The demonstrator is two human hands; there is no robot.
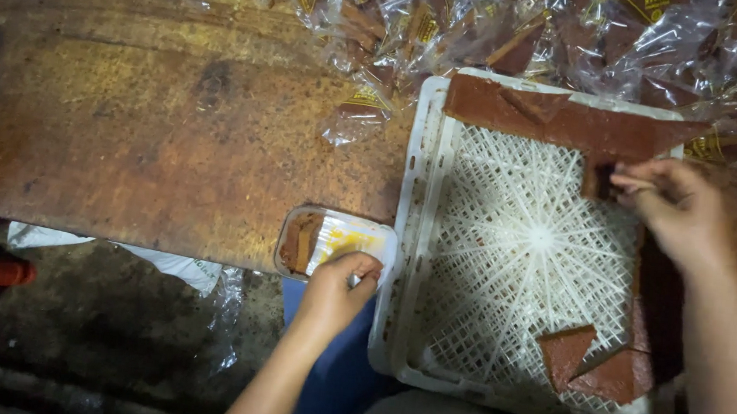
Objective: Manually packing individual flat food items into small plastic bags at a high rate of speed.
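Left hand (337, 290) pinches a clear wrapper (344, 238); right hand (671, 209) grips a brown slab piece (600, 177) over white lattice tray (514, 245).

Heaped along the far edge of the tabletop (129, 127): many clear plastic wrappers (523, 26), crinkled and glossy, each with a small yellow label bearing dark print, most holding brown triangular pieces. One stray wrapper (359, 110) lying apart from the heap, just beside the far left corner of the white lattice tray (414, 237), same clear film and yellow label. At the near edge of the tabletop, touching the tray's left side, a small rectangular clear tub (335, 241), yellow inside, brown at its left end. No signs or screens.
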